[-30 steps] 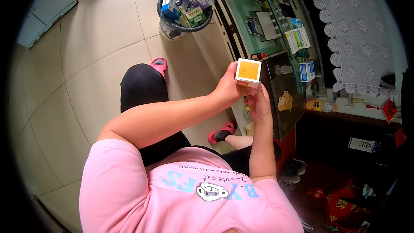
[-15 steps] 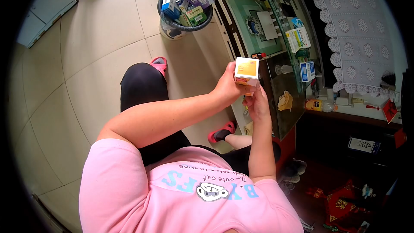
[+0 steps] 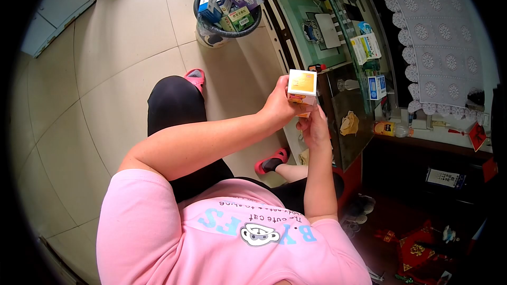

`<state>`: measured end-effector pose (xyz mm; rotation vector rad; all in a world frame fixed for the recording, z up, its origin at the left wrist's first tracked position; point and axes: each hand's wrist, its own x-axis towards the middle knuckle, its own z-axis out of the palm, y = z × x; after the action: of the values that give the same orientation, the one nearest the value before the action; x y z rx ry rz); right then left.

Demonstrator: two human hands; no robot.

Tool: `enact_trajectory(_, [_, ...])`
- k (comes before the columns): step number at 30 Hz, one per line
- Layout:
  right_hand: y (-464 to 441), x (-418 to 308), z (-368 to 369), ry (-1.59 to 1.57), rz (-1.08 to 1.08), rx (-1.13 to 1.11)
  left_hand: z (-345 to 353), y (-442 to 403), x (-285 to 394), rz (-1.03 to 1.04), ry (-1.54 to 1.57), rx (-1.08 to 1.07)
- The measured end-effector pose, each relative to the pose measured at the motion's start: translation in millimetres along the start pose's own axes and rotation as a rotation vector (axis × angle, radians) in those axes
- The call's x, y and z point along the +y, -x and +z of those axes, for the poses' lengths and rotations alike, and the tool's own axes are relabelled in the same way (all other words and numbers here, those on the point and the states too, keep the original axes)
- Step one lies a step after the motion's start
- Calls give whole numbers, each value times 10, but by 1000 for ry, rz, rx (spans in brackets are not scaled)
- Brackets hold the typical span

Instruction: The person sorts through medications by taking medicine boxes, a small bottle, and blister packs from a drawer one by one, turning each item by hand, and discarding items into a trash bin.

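A small white, yellow and orange box is held up in front of me, one end facing the camera. My left hand is closed around its left side and lower part. From below, my right hand has its fingers bent against the box's lower end. Part of the box is hidden behind my fingers, and I cannot make out any opened flap.
A bin on the tiled floor holds several medicine boxes. To the right, a glass-topped cabinet carries a yellow-green box, a blue-white box and a crumpled yellowish item. A lace cloth lies beyond.
Almost nothing differs. My right hand's fingers have shifted very slightly at the lower end of the box, which stays in the same place.
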<state>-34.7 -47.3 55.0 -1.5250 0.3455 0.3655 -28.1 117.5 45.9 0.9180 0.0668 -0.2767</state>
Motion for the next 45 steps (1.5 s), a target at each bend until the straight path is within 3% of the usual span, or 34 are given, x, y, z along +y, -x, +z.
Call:
enact_trajectory(8, [25,-63,-15,99,-38,7,5,-1,12,-1,56,-51])
enact_trajectory(21, [64,-108,54,9,-71,4,1,-36,-93,93,160,-121])
enact_trajectory(30, [5,-20,-87,76,-98,-12,-3,-16,-47,151,-38,-82])
enact_trajectory(33, [-43,-10,-81,101,-174,68,7,-25,-31,98,90,-122])
enact_trajectory(36, [7,-119,2,313,-566,251,23,1,65,14,92,-102])
enact_trajectory(37, [77,-226,77,313,-566,252,21,-9,45,14,92,-103])
enact_trajectory(40, [369,-624,351,910,-1040,73,23,-47,-54,40,51,-126])
enact_trajectory(43, [332,-652,436,1061,-1035,-61,15,-83,-45,-18,179,-147])
enact_trajectory(45, [309,-655,479,1114,-996,-19,3,-53,-14,-48,224,-165])
